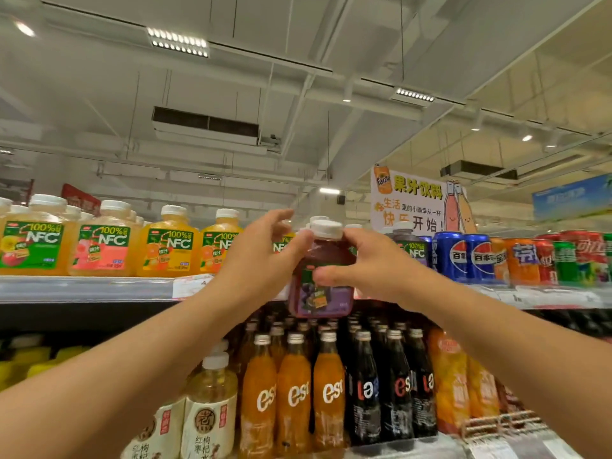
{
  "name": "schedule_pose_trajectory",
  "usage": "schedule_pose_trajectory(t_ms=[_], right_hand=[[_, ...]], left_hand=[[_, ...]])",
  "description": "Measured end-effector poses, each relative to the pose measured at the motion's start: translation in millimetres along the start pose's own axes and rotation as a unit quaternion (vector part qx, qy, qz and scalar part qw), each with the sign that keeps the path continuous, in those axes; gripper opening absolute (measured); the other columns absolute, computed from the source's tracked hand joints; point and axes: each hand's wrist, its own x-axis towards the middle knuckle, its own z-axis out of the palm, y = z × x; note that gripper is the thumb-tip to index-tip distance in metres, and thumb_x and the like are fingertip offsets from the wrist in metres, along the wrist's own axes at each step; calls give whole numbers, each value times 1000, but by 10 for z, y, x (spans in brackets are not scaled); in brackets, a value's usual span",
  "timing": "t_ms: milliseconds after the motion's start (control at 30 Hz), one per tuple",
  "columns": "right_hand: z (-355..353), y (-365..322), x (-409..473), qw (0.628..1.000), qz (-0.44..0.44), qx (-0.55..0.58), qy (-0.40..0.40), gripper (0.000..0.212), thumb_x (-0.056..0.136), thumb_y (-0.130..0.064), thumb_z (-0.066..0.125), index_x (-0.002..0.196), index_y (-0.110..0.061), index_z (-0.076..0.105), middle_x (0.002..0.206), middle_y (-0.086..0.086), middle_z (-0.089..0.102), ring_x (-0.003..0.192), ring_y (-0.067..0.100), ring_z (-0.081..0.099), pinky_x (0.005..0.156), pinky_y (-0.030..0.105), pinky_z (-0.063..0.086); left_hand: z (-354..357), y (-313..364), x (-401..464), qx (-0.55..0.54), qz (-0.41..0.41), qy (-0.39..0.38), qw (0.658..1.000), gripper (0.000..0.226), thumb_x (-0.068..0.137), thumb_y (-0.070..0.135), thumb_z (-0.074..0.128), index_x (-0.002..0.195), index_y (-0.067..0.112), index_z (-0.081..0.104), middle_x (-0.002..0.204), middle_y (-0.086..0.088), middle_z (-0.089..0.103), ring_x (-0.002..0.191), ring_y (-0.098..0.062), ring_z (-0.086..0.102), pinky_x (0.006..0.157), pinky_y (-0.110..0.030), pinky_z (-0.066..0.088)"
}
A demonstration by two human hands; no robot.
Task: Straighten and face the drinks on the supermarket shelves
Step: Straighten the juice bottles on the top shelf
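Hands: left hand (pixel 265 256) and right hand (pixel 361 263) both holding purple juice bottle (pixel 319 286), likely to turn label forward.

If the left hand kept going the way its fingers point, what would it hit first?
Probably the white cap of the purple juice bottle both hands hold. The left hand reaches up and right, thumb on the bottle's shoulder, though depth is hard to judge.
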Motion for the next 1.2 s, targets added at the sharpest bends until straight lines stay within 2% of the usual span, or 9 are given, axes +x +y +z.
schedule_pose_trajectory(t_ms=[33, 100, 200, 400, 533, 767, 967, 1100, 1200], right_hand=[[-156, 52, -5, 1000, 8, -6, 12, 39, 74, -36, 82, 106, -38, 61, 87, -21, 71, 78, -5, 67, 54, 10, 48], [-462, 158, 15, 999, 29, -17, 43, 37, 74, -34, 82, 101, -40, 58, 86, -16, 71, 78, -2, 69, 54, 14, 52], [-839, 335, 98, 992, 42, -71, 91, 39, 74, -34, 81, 103, -41, 55, 97, -12, 68, 82, 7, 70, 63, 25, 59], [-1042, 711, 438, 984, 78, -123, 103, 40, 78, -34, 79, 109, -31, 53, 99, -4, 67, 87, 15, 67, 69, 32, 58], [-916, 917, 675, 980, 112, -144, 74, 33, 79, -39, 77, 101, -28, 55, 93, 3, 67, 81, 20, 67, 58, 29, 56], [-722, 1117, 877, 973, 139, -182, 24, 31, 82, -47, 71, 95, -24, 56, 88, 6, 67, 67, 18, 62, 53, 30, 54], [-567, 1122, 797, 939, 105, -323, 55, 38, 87, -53, 62, 103, -18, 59, 90, 1, 67, 79, 15, 62, 69, 36, 56], [-426, 1135, 645, 937, 90, -330, 72, 74, 72, -62, 73, 129, -22, 48, 118, 0, 60, 103, 23, 61, 85, 46, 54], [-358, 1166, 606, 935, 83, -331, 92, 83, 73, -56, 75, 138, -21, 38, 131, 2, 52, 115, 26, 56, 90, 50, 51]], left_hand=[[-25, -81, -19, 102, 37, -17, 994, 49, 93, 43, 55, 138, 25, 46, 129, 7, 58, 120, -10, 51, 100, -32, 43], [-60, -264, -94, 336, 98, -74, 934, 50, 96, 48, 45, 141, 27, 42, 142, 7, 47, 132, -13, 39, 107, -33, 34], [-16, -476, -223, 465, 117, -149, 865, 48, 96, 54, 37, 139, 33, 41, 141, 10, 45, 129, -13, 39, 106, -32, 35], [19, -486, -204, 477, 119, -146, 858, 38, 96, 49, 38, 126, 33, 55, 117, 12, 57, 104, -9, 52, 84, -26, 49], [32, -472, -162, 482, 97, -153, 857, 35, 95, 42, 39, 125, 34, 57, 118, 12, 57, 106, -10, 53, 81, -29, 52], [32, -525, -180, 472, 83, -144, 866, 38, 94, 37, 42, 131, 37, 54, 125, 14, 55, 112, -9, 51, 83, -27, 51], [58, -540, -211, 467, 88, -124, 871, 39, 93, 38, 46, 131, 36, 55, 126, 15, 56, 112, -8, 52, 83, -26, 51], [68, -539, -233, 467, 85, -112, 873, 39, 93, 38, 47, 131, 36, 55, 129, 15, 56, 113, -8, 51, 83, -25, 50], [79, -548, -268, 462, 73, -105, 877, 42, 92, 38, 47, 134, 36, 53, 136, 15, 52, 120, -8, 48, 85, -26, 49]])
